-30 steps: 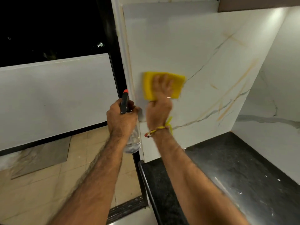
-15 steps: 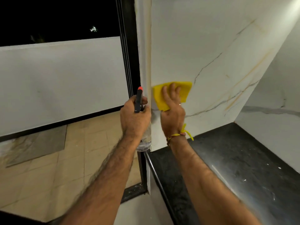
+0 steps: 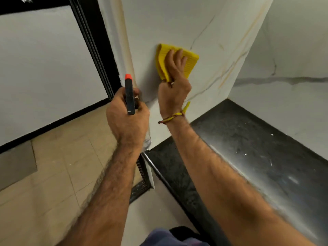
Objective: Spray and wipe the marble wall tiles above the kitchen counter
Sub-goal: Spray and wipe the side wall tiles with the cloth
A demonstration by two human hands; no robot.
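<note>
— Where's the yellow cloth [image 3: 184, 63] right now?

— Flat against the marble wall tile [image 3: 213, 32], near that tile's left edge and well above the black counter [image 3: 248, 148]. The right hand [image 3: 174, 84] presses it there, fingers [image 3: 173, 57] spread straight over the cloth, while the thumb side seems to pinch the cloth's lower corner — I cannot tell how firmly.

— And the other hand?

— The left hand [image 3: 126, 119] is wrapped round the spray bottle [image 3: 129, 96], fingers curled about its neck. The dark sprayer head stands upright with its orange tip on top; the clear body shows just below the fist, beside the counter's left end.

— Are the hands touching?

— No, they're near each other but apart. A yellow-and-red thread band [image 3: 173, 118] sits on the right wrist. A second veined tile [image 3: 284, 96] meets the first at the counter's far corner.
</note>
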